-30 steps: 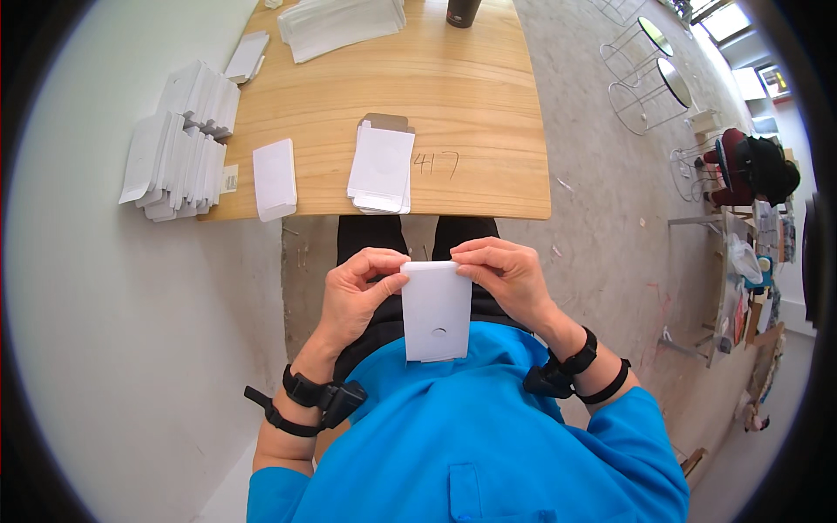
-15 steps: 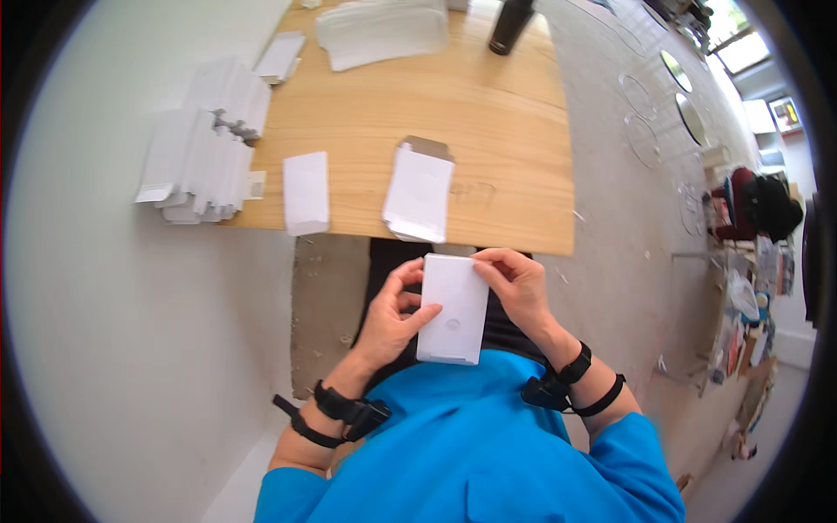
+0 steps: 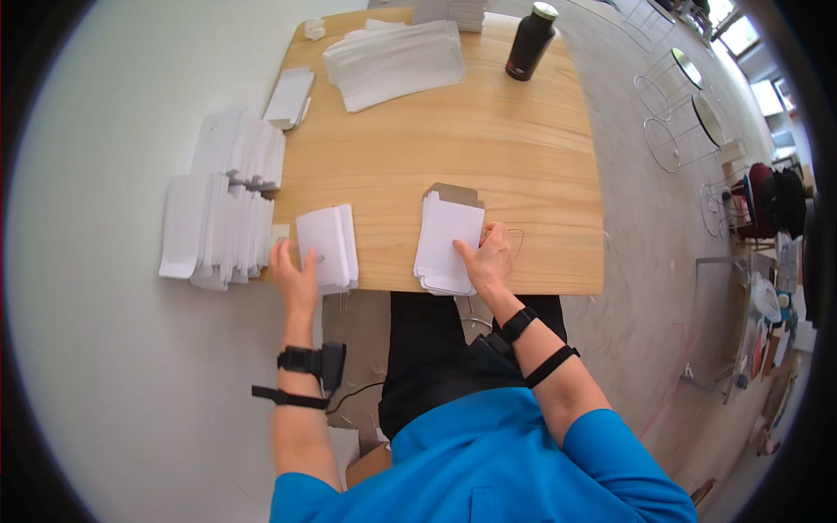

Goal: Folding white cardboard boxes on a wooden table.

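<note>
Head view: I look down on a wooden table (image 3: pixel 523 157) with both hands at its near edge; nothing is lifted.
Left hand: my left hand (image 3: pixel 295 279) lies flat, fingers spread and loose, on the small stack of folded white boxes (image 3: pixel 327 247) at the table's near-left corner; it presses rather than grips, which I judge squares the pile.
Right hand: my right hand (image 3: pixel 488 261) rests on the stack of flat white blanks (image 3: pixel 448 244) near the front edge, thumb on the top sheet and fingers curled at its right side; whether a sheet is pinched I cannot tell.
Blanks: one brown cardboard tab shows at the far end of that stack; it sits within easy reach of the lap.
Overhang: rows of white folded pieces (image 3: pixel 218 209) stick out past the table's left edge, just beside the left hand; probably parked there to keep the centre free.
Far side: a sheaf of clear sleeves (image 3: pixel 397 61); a smaller white pile (image 3: pixel 288 98); a black bottle (image 3: pixel 532 42), upright, well apart from the hands.
</note>
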A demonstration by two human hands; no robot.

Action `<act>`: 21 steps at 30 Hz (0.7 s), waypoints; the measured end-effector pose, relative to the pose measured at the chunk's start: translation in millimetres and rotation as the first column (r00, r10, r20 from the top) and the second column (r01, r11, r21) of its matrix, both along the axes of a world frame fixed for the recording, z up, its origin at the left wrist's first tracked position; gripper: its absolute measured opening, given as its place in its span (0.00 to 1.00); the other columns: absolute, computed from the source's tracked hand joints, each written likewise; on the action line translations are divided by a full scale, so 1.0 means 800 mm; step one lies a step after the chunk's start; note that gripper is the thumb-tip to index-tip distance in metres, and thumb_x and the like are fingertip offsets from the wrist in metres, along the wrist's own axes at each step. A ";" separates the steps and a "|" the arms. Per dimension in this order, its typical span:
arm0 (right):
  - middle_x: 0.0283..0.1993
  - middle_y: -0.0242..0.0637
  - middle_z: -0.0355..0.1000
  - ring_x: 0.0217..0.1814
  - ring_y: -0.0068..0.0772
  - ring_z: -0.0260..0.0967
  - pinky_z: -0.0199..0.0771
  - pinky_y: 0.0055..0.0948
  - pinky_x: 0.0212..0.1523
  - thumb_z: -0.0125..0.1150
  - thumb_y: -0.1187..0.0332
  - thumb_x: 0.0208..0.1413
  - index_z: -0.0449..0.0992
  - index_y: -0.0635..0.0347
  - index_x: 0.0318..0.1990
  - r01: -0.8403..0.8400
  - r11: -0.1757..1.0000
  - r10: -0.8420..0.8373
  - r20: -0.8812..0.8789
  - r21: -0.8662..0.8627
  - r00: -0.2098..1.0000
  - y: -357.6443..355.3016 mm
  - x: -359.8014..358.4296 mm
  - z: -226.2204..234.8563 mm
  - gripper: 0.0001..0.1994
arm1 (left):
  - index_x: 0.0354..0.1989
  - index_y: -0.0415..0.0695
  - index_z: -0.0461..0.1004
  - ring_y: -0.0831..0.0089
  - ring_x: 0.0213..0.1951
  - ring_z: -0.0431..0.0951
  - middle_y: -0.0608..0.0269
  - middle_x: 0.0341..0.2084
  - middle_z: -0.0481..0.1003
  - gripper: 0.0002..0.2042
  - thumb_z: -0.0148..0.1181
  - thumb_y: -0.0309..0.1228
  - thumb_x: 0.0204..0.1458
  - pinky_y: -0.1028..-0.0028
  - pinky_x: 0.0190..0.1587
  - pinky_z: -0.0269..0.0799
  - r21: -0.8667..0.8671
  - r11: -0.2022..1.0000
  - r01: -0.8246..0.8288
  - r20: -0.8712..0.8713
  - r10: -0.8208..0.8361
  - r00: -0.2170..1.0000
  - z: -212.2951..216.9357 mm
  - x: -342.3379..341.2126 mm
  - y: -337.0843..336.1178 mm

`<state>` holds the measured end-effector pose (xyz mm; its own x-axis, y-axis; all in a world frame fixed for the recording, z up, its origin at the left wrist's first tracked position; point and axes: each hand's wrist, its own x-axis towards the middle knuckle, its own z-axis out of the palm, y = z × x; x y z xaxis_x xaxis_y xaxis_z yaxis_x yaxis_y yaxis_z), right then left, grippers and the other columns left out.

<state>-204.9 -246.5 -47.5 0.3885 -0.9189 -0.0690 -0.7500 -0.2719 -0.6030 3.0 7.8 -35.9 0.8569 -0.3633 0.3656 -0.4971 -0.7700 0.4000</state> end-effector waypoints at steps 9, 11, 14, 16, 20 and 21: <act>0.29 0.31 0.75 0.31 0.20 0.70 0.72 0.25 0.34 0.69 0.67 0.53 0.76 0.67 0.39 -0.180 0.782 -0.239 0.553 0.597 0.798 -0.041 -0.069 0.053 0.13 | 0.54 0.35 0.72 0.65 0.54 0.73 0.53 0.52 0.74 0.17 0.56 0.34 0.62 0.68 0.58 0.67 -0.521 0.832 0.191 -0.525 -0.488 0.698 0.089 -0.169 -0.136; 0.32 0.32 0.75 0.33 0.22 0.71 0.72 0.26 0.35 0.70 0.67 0.53 0.76 0.66 0.41 -0.270 0.736 -0.212 0.590 0.621 0.779 -0.029 -0.095 0.086 0.13 | 0.54 0.34 0.71 0.72 0.52 0.74 0.58 0.51 0.75 0.16 0.54 0.32 0.64 0.72 0.57 0.68 -0.560 0.799 0.221 -0.523 -0.547 0.654 0.092 -0.183 -0.148; 0.38 0.35 0.74 0.39 0.26 0.71 0.71 0.28 0.37 0.70 0.69 0.51 0.75 0.63 0.44 -0.241 0.908 -0.017 0.606 0.342 0.795 -0.005 -0.118 0.137 0.14 | 0.54 0.33 0.72 0.85 0.38 0.76 0.66 0.39 0.79 0.15 0.54 0.31 0.65 0.82 0.41 0.71 -0.705 0.704 -0.085 -0.706 -0.684 0.184 0.108 -0.194 -0.147; 0.48 0.38 0.71 0.48 0.36 0.69 0.69 0.33 0.44 0.73 0.69 0.46 0.74 0.58 0.48 -0.156 0.967 0.235 0.463 -0.202 0.855 -0.005 -0.131 0.165 0.21 | 0.52 0.34 0.74 0.86 0.34 0.73 0.67 0.33 0.79 0.13 0.54 0.30 0.64 0.81 0.38 0.70 -0.687 0.727 0.021 -0.690 -0.661 0.297 0.123 -0.211 -0.137; 0.43 0.38 0.71 0.48 0.45 0.67 0.62 0.39 0.51 0.76 0.63 0.40 0.73 0.56 0.45 -0.455 0.712 0.631 0.204 -0.535 0.749 -0.018 -0.132 0.208 0.24 | 0.49 0.36 0.77 0.85 0.28 0.69 0.66 0.23 0.76 0.11 0.55 0.30 0.63 0.80 0.33 0.68 -0.608 0.750 0.261 -0.616 -0.653 0.441 0.166 -0.247 -0.127; 0.43 0.38 0.71 0.48 0.45 0.67 0.62 0.39 0.51 0.76 0.63 0.40 0.73 0.56 0.45 -0.443 0.715 0.624 0.209 -0.540 0.753 -0.017 -0.136 0.210 0.24 | 0.49 0.36 0.77 0.85 0.28 0.69 0.66 0.23 0.76 0.11 0.55 0.30 0.63 0.80 0.33 0.68 -0.608 0.746 0.273 -0.611 -0.659 0.440 0.167 -0.253 -0.127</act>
<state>-313.8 -260.0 120.1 0.7333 -0.4365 0.5213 -0.1509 -0.8520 -0.5013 -199.6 -93.6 97.6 0.5905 -0.7985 -0.1169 -0.0865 -0.2066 0.9746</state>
